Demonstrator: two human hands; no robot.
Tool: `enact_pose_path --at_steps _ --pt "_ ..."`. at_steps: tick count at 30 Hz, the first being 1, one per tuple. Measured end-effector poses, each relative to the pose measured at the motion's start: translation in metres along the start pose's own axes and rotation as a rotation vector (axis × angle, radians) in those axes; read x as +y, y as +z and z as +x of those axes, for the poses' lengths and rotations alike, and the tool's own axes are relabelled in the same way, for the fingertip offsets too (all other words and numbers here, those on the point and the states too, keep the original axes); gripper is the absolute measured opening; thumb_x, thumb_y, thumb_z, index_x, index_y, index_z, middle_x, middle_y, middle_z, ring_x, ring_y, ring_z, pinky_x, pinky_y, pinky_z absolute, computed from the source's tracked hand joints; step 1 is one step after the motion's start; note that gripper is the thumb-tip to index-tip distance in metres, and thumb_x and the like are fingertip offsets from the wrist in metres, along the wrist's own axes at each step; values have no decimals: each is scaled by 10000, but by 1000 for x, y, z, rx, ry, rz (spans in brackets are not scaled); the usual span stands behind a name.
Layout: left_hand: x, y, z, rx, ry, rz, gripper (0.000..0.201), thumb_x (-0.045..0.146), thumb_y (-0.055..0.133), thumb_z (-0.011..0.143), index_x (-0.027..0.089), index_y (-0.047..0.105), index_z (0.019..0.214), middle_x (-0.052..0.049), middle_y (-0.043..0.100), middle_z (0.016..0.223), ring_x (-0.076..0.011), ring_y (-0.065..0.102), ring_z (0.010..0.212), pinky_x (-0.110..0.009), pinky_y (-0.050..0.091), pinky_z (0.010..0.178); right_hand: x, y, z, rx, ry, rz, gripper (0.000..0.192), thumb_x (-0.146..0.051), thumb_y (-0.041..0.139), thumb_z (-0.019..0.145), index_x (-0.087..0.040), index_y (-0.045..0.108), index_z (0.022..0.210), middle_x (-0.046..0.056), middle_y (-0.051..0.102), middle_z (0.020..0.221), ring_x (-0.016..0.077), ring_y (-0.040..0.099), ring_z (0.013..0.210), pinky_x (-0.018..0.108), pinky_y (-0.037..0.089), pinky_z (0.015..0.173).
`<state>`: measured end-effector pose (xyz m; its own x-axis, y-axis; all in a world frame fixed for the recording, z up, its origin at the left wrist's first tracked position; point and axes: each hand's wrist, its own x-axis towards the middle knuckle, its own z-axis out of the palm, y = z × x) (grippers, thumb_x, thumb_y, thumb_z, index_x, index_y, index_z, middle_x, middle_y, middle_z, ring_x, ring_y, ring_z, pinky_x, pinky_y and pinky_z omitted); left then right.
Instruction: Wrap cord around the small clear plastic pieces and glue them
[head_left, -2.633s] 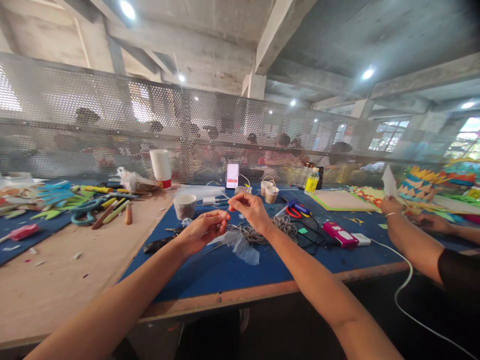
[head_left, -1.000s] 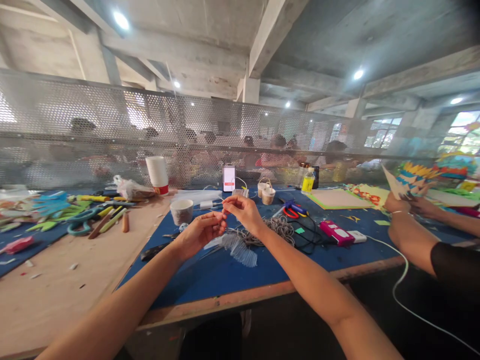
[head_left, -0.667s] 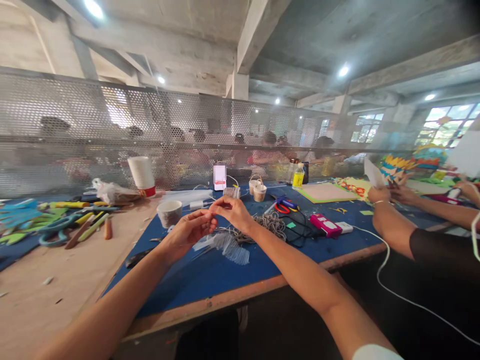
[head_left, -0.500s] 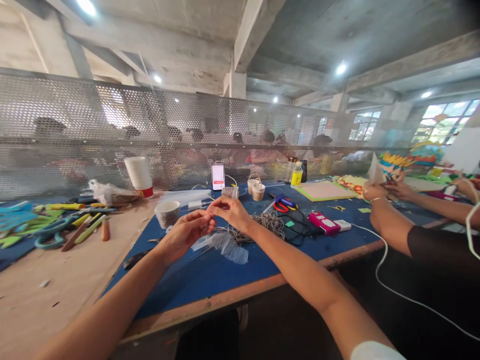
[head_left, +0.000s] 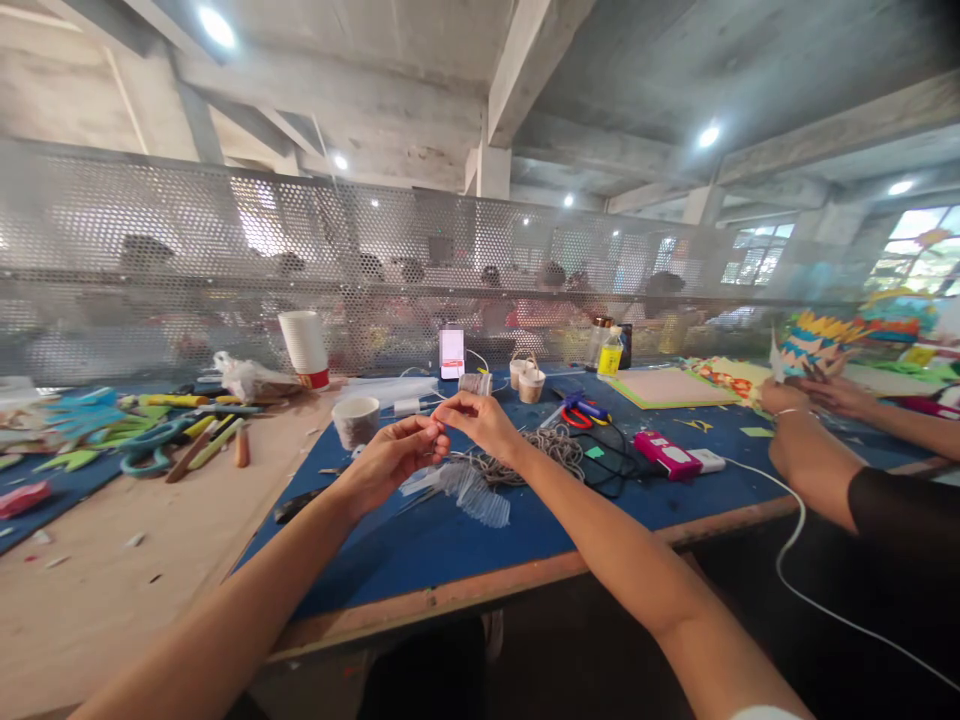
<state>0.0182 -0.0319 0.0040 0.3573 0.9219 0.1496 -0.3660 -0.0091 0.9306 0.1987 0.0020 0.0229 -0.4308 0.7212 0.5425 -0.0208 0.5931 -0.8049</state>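
Head view: thin strand (head_left: 444,432) pinched between left hand (head_left: 394,458) and right hand (head_left: 480,424).

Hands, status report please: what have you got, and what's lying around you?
Left hand and right hand raised together, fingertips pinching something too small to identify. Cord tangle and clear plastic piece beneath. Paper cup just beyond.

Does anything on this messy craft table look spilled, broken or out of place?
Nothing looks spilled or broken. It is cluttered, though: a loose tangle of twine lies on the blue mat beside black cables, paper scraps dot the bare wood, and a white cable hangs off the table edge. The left hand and right hand pinch something too thin to identify.
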Motion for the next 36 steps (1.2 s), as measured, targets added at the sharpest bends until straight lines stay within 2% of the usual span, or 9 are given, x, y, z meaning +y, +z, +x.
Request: enact_pose_path --at_steps 4,7,12,15,17,23,27,30,36 --pt "0 -2 1 13 -4 -18 155 190 733 790 127 691 925 -74 728 814 -122 679 714 -220 553 718 2 0 1 4 1 9 269 -428 624 850 -188 714 932 38 698 915 152 630 841 274 485 792" --pt "0 -4 2 26 2 -39 177 181 733 789 136 688 955 -76 733 835 -121 682 720 -222 557 733 3 -2 2 -32 23 34 340 -468 537 905 -207 700 1048 35 691 969 113 599 700 245 481 689" --pt "3 -5 2 23 38 -57 164 175 731 790 130 693 943 -69 726 811 -120 680 715 -216 556 736 9 -6 1 -227 164 102 412 -529 541 890 -196 686 1085 42 679 919 101 592 622 236 479 612" --pt "4 -5 2 33 54 -70 143 168 732 787 128 693 919 -66 723 804 -116 677 707 -208 556 727 12 -8 1 -335 170 115 372 -496 604 861 -190 694 1052 40 675 903 104 596 660 243 489 641" --pt "5 -6 2 45 50 -77 143 159 737 778 126 695 910 -68 723 805 -116 677 697 -206 559 713 14 -10 1 -358 160 112 338 -468 640 841 -184 701 1014 37 674 876 105 583 669 249 488 650" --pt "7 -7 3 52 40 -97 131 140 728 782 122 694 908 -70 721 811 -116 676 693 -198 563 680 17 -16 5 -189 142 -13 322 -474 653 821 -159 712 858 9 628 692 99 523 603 242 437 573" --pt "6 -8 4 60 37 -105 112 130 709 799 126 689 909 -73 724 827 -115 679 694 -200 567 679 14 -19 6 -186 117 -28 330 -489 661 808 -173 715 888 22 665 772 102 527 632 250 425 588" --pt "7 -10 4 68 30 -124 112 117 702 799 127 689 910 -77 725 840 -120 682 695 -201 569 676 9 -20 5 -166 102 -51 310 -477 713 757 -182 719 852 18 668 762 116 540 658 268 430 620" --pt "13 -13 4 90 58 -191 117 83 676 808 122 690 917 -57 703 799 -106 673 691 -193 573 693 4 -27 5 -112 166 21 335 -496 712 749 -173 716 837 31 691 811 134 565 708 279 437 677"
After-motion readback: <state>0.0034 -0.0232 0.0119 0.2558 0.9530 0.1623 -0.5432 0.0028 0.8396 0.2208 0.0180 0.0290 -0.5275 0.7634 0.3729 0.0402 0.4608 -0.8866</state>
